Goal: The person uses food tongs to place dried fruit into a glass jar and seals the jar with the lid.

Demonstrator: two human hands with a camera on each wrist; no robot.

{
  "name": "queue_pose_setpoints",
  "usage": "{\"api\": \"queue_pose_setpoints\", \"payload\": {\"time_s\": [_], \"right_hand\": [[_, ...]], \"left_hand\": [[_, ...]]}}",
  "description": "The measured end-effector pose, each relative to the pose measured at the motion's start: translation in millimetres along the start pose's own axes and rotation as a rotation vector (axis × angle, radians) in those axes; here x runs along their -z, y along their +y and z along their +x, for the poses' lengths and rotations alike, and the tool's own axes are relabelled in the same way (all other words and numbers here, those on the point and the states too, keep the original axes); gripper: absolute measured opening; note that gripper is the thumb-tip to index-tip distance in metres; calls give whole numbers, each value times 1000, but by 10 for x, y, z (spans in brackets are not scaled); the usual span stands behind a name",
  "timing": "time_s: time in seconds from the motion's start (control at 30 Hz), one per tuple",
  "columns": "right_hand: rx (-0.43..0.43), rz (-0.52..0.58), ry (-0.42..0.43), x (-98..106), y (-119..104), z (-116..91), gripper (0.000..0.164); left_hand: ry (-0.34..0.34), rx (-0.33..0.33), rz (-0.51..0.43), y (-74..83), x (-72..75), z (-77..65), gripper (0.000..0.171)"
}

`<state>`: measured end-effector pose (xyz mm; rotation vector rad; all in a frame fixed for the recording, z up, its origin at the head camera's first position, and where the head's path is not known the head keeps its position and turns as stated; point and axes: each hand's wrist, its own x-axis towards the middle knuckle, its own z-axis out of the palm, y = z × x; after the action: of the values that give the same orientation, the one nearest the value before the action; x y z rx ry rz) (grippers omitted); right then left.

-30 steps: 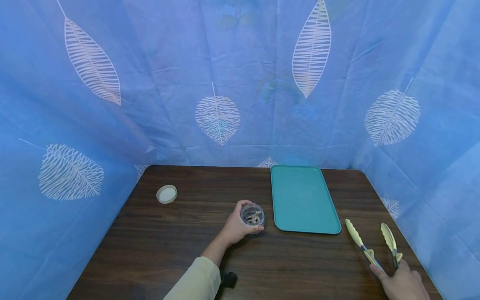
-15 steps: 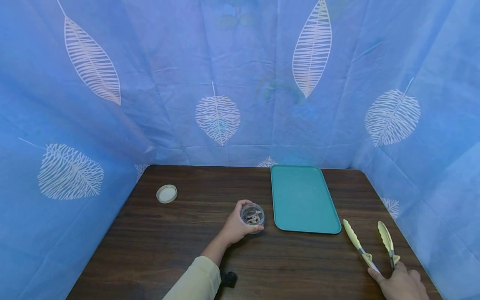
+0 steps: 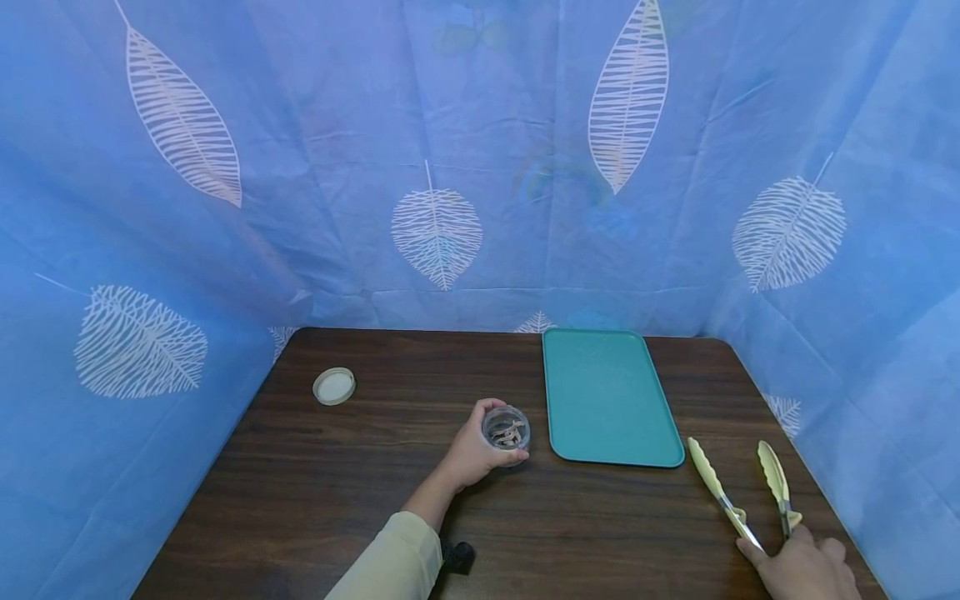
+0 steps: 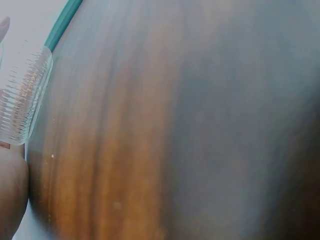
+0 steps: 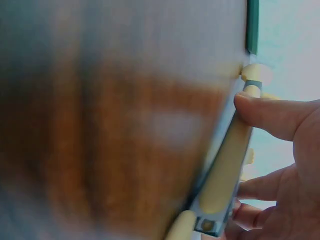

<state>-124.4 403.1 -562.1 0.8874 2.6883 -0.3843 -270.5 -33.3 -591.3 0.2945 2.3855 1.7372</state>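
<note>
My left hand [image 3: 474, 450] grips a clear jar [image 3: 517, 417] near the middle of the table, thumb in front and fingers behind. Several small light-brown pieces lie at the bottom of the jar, whose mouth has no lid on it. In the left wrist view the ribbed wall of the jar [image 4: 25, 95] shows at the left edge. At the right front, my right hand [image 3: 810, 567] holds a pair of pale yellow tongs [image 3: 708, 471] with the arms spread apart. The right wrist view has the thumb along the yellow handle [image 5: 225, 165] and the fingers around the other side.
A teal tray [image 3: 611, 396] lies at the back right, between the jar and the tongs. Toward the back left a round lid [image 3: 333, 387] rests on the dark wooden table [image 3: 300, 500]. A blue leaf-patterned cloth [image 3: 495, 250] hangs behind and at both sides.
The tongs and my right hand have shifted slightly left, with the arms staying spread. My left hand keeps its hold on the jar in the same place.
</note>
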Motion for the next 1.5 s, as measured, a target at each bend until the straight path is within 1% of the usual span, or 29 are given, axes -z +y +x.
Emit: {"api": "queue_pose_setpoints", "payload": {"time_s": [0.13,0.2,0.27,0.33,0.43,0.47,0.53,0.67,0.73,0.83,0.93,1.07,1.17,1.27,1.4,1.5], "right_hand": [[-18,3,36,17,-78,-53,81],[-31,5,62,35,-139,-86,82],[-38,18,82,63,-204,-118,91],[-17,35,108,86,-271,-144,98],[60,81,137,113,-380,-192,101],[87,93,147,113,-430,-205,99],[157,123,155,124,-542,-232,100],[292,162,174,120,-828,-282,99],[378,190,181,102,-967,-304,98],[504,245,147,68,-1144,-329,98],[611,296,94,10,-1297,-342,98],[707,345,53,-89,-1501,-381,98],[758,382,32,-135,-1670,-421,95],[800,415,6,-171,-1852,-442,93],[840,499,-78,-246,-2076,-433,91],[855,565,-140,-319,-2214,-415,90]], "left_hand": [[1,-4,2,-7,2,1,85],[-3,-9,0,-12,2,1,86],[-4,-8,-1,-15,3,2,86],[-7,-8,-7,-18,2,3,86],[-8,-4,-12,-18,2,3,86],[-9,-4,-12,-18,3,3,86],[-10,-7,-11,-12,4,5,86],[-23,-25,-22,1,10,19,85],[-32,-34,-33,3,14,24,84],[-40,-35,-36,12,19,21,83],[-43,-17,-20,24,21,-2,83],[-58,19,-14,26,7,-42,83],[-74,28,-13,34,-1,-57,84],[-90,15,14,58,12,-57,85],[-122,1,44,80,49,-39,87],[-162,-12,47,73,78,-22,88]]}}
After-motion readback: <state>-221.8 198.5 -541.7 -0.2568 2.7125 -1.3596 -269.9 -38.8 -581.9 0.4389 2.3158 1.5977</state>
